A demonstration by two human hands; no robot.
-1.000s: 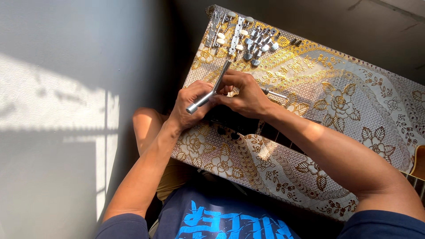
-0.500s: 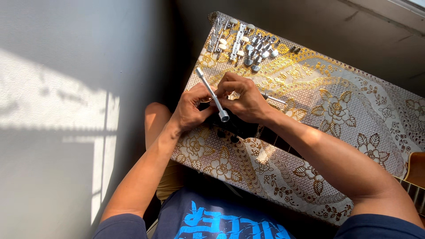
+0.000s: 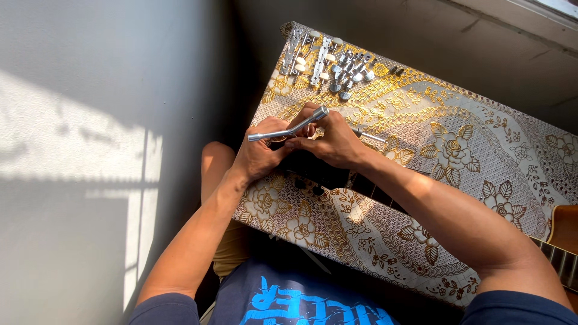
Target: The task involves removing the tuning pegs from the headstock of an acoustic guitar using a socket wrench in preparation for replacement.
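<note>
Both hands meet near the left edge of the desk [image 3: 457,180], which is draped in a stiff gold-and-white floral lace-pattern cloth. The left hand [image 3: 259,157] and the right hand [image 3: 328,141] each close their grip on a bent, polished steel tubular socket wrench [image 3: 289,128], held just above the dark wooden guitar headstock [image 3: 319,171] that lies under the palms. The wrench is smooth and shiny, so it could slide in the fingers and scar the dark finish below. A thin straight metal rod [image 3: 368,136] pokes out beside the right hand and could roll off if knocked. At the far left corner lies a loose cluster of chrome tuning machines with cream-coloured buttons [image 3: 328,63]; the slick patterned cloth could let those small parts scatter over the edge with a jolt.
</note>
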